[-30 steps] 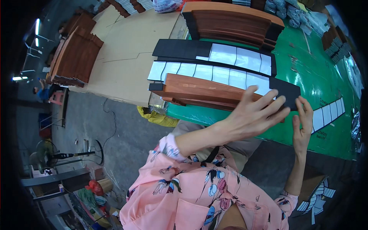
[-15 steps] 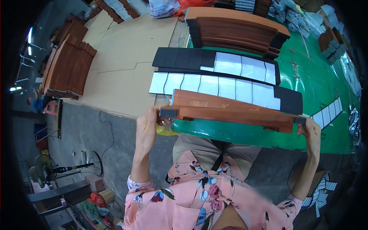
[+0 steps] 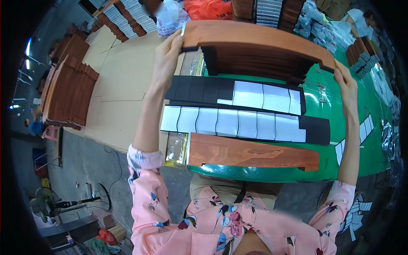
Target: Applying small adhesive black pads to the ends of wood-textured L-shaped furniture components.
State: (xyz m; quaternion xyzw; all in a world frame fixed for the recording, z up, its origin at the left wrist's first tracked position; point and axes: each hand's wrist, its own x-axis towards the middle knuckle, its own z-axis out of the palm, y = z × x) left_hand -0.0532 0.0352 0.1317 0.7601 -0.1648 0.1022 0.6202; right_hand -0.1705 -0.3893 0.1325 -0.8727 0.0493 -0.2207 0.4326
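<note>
Both my arms reach forward over the table. My left hand (image 3: 168, 52) grips the left end of a long, curved, reddish-brown wooden board (image 3: 255, 35), and my right hand (image 3: 346, 80) grips its right end. The board is over a stack of similar boards (image 3: 255, 63); whether it rests on them I cannot tell. Another wooden board (image 3: 253, 153) lies along the table's near edge. Between it and the stack are two rows of black foam pads, the nearer row (image 3: 227, 122) mostly faced with white backing, the farther row (image 3: 204, 88) partly bare black.
The table has a green top (image 3: 263, 172) and, at left, a cardboard cover (image 3: 121, 80) bearing another board stack (image 3: 70, 93). Plastic bags (image 3: 170, 17) and more stacks stand at the back. A loose pad strip (image 3: 365, 129) lies at right. A person (image 3: 357, 21) is at far right.
Both hands have carried the curved board from near my body forward, over the far stack. The board on the near edge is now uncovered.
</note>
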